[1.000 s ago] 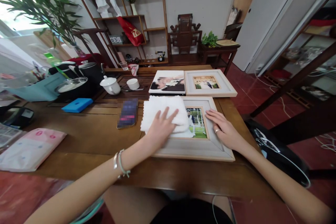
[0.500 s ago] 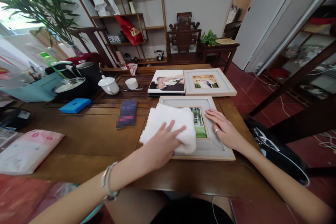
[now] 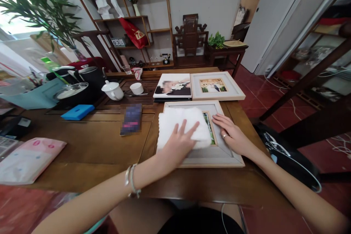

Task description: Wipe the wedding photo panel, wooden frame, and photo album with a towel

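Note:
A white cloth (image 3: 181, 119) lies over the left part of a pale picture frame (image 3: 216, 161) on the table. My left hand (image 3: 179, 146) presses flat on this cloth with its fingers spread. Part of the photo (image 3: 211, 131) inside the frame shows at the cloth's right edge; the rest is covered. On the frame's right border rests my right hand (image 3: 231, 135), fingers stretched out and a ring on one of them. Behind stand two more pictures: a photo panel (image 3: 175, 86) and a second pale frame (image 3: 219, 75) with a small photo.
Left of the frame, the wooden table (image 3: 104, 150) holds a blurred dark booklet (image 3: 131, 119), a blue box (image 3: 78, 112), a lidded white cup (image 3: 112, 90), a small white bowl (image 3: 136, 88) and a pink-and-white packet (image 3: 30, 161). A black bag (image 3: 287, 157) is at the right.
My left hand and the cloth have slid right and slightly away from me, covering more of the photo. My right hand stays on the frame's right border.

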Motion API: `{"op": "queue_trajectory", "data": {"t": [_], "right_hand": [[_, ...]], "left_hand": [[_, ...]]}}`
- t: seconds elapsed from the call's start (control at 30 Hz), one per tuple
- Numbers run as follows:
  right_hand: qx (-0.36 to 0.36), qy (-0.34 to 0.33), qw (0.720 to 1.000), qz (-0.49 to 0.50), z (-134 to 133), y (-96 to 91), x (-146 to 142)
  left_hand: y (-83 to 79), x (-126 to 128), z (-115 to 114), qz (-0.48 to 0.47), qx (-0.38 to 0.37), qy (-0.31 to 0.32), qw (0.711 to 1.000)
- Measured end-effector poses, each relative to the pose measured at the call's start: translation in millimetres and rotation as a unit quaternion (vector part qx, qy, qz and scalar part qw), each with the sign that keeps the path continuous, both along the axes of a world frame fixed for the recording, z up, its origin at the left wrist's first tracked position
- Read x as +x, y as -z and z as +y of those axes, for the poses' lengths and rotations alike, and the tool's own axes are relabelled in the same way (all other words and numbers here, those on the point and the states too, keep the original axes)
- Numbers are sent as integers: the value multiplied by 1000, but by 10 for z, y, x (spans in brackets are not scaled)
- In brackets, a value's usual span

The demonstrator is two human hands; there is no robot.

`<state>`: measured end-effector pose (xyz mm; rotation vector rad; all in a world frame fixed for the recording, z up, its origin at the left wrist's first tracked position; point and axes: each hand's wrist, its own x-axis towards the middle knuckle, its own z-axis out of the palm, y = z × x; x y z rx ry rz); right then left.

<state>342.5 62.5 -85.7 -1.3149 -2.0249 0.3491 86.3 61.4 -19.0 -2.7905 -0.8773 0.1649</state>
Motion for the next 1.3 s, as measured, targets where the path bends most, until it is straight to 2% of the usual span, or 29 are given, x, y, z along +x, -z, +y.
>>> {"op": "queue_trajectory", "data": {"t": [0.1, 0.23, 0.33, 0.43, 0.53, 0.6, 0.7, 0.77, 0.8, 0.9, 0.97, 1.03, 1.13, 1.3], "right_hand": [[-2, 0, 1000, -6, 2, -1, 1], [-3, -3, 1000, 6, 3, -13, -9], [-4, -4, 1000, 12, 2, -32, -18], [-6, -1, 1000, 6, 0, -41, -19], [-8, 5, 1000, -3, 2, -23, -10], [-6, 8, 1000, -2, 5, -2, -4], [-2, 11, 1000, 4, 5, 25, -1], [-3, 13, 1000, 8, 1, 31, -4], [-4, 14, 1000, 11, -2, 31, -6], [-8, 14, 1000, 14, -7, 22, -9], [-9, 13, 1000, 13, -7, 15, -7], [-10, 13, 1000, 14, -4, 12, -2], [-9, 8, 1000, 21, 2, 15, 7], [-18, 11, 999, 24, 5, 8, 14]], "left_hand": [[79, 115, 391, -19, 37, 16, 999], [49, 322, 779, -10, 80, 97, 992], [9, 472, 938, 10, 101, 148, 984], [-30, 512, 1001, 22, 83, 161, 983], [-100, 419, 936, 32, 37, 130, 990], [-161, 307, 781, 40, 11, 93, 995], [-229, 108, 334, 60, -8, 9, 998], [-228, -32, -76, 71, 6, -61, 996], [-213, -98, -288, 79, 14, -74, 994], [-149, -254, -802, 26, 43, -35, 998], [-128, -297, -947, -8, 24, 4, 1000], [-129, -294, -908, -22, -12, 14, 1000], [-116, -260, -601, -19, -43, -23, 999], [22, -372, -29, -70, 4, -47, 996]]}}
